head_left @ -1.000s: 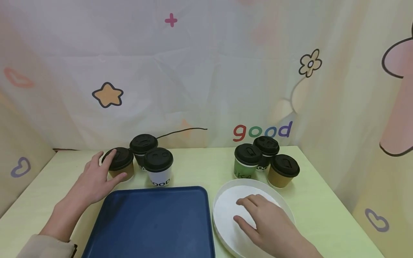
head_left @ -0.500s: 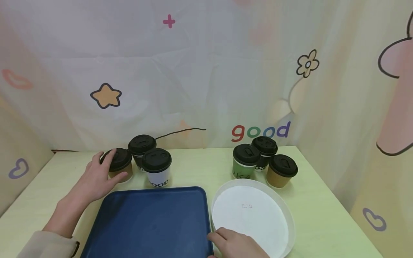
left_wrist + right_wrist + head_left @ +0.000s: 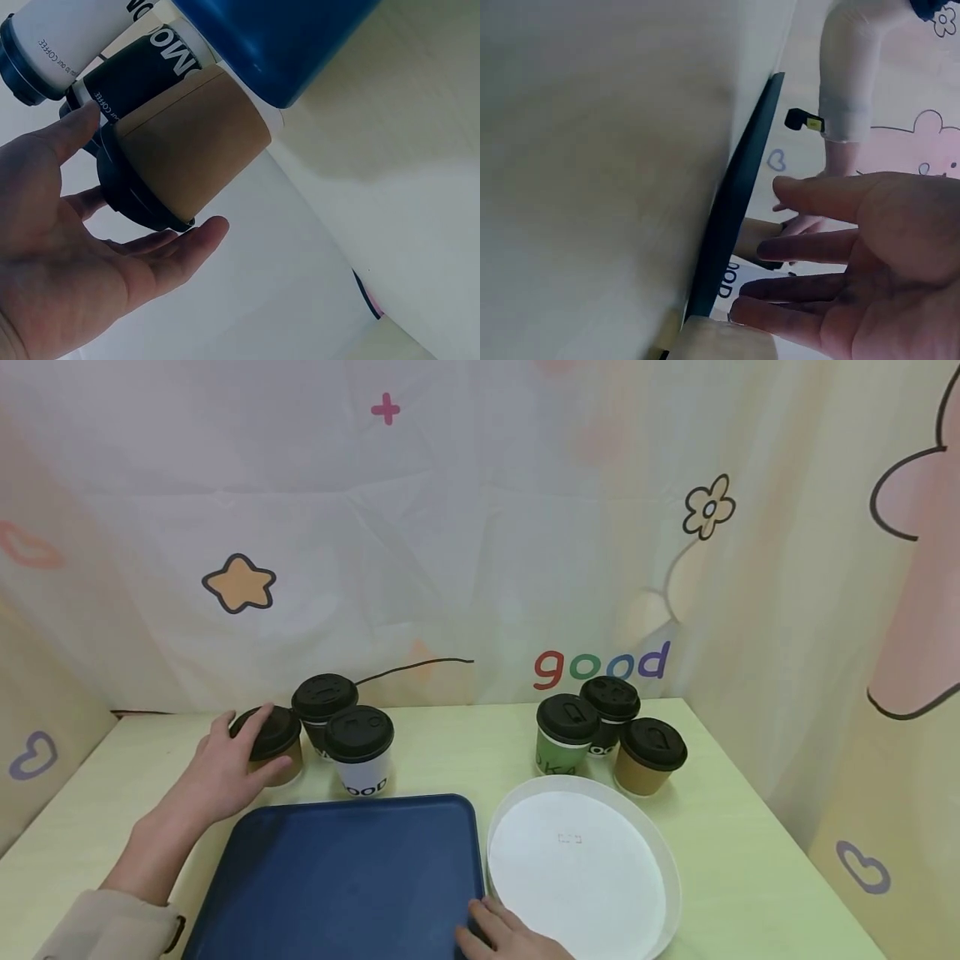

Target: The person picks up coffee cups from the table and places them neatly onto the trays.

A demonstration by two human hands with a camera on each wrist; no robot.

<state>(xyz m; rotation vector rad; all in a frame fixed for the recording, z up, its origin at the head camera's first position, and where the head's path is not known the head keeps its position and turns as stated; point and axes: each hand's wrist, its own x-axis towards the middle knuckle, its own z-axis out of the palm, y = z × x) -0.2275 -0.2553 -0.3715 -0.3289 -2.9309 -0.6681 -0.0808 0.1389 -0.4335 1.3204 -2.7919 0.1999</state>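
My left hand (image 3: 225, 768) is at the lidded brown paper cup (image 3: 283, 768), fingers over its black lid and thumb out in front. In the left wrist view, the brown cup (image 3: 199, 142) has its lid between thumb and fingers, with the palm apart from it; whether the fingertips touch is hard to tell. My right hand (image 3: 513, 935) is at the right edge of the dark blue tray (image 3: 345, 877), partly cut off by the frame. In the right wrist view, the right hand (image 3: 855, 262) has its fingers extended and spread beside the tray (image 3: 731, 202), holding nothing.
Beside the brown cup stand a black cup (image 3: 324, 697) and a white cup (image 3: 363, 768). A round white tray (image 3: 671, 868) lies right of the blue one. Behind it stand a green cup (image 3: 558, 752), another black cup (image 3: 611, 697) and another brown cup (image 3: 641, 772).
My right hand has moved from above the round white tray leftward and down to the blue tray's right edge. My left hand stays at the brown cup. The view shifts slightly.
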